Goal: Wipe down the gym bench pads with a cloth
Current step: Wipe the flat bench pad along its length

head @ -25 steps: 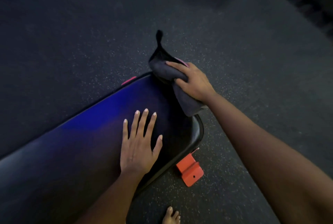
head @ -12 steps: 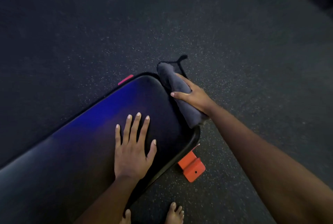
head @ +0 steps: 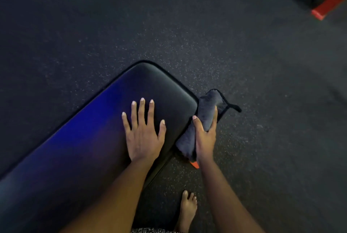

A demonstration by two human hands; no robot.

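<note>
A long black bench pad [head: 78,139] with a blue sheen runs from the lower left to its rounded end at the centre. My left hand [head: 143,133] lies flat on top of the pad near that end, fingers spread. A dark grey cloth [head: 205,112] is pressed against the pad's near-right side edge, and my right hand [head: 205,137] is shut on it. A black loop on the cloth sticks out to the right.
Dark speckled rubber floor [head: 187,26] surrounds the bench. An orange frame bracket [head: 194,165] peeks out under my right wrist. My bare foot [head: 186,210] stands on the floor beside the bench. A red metal frame part [head: 326,5] lies at the top right.
My right hand has slid the cloth from the pad's far end corner round to its near-right side edge. The left hand has stayed flat on the pad. The camera has shifted.
</note>
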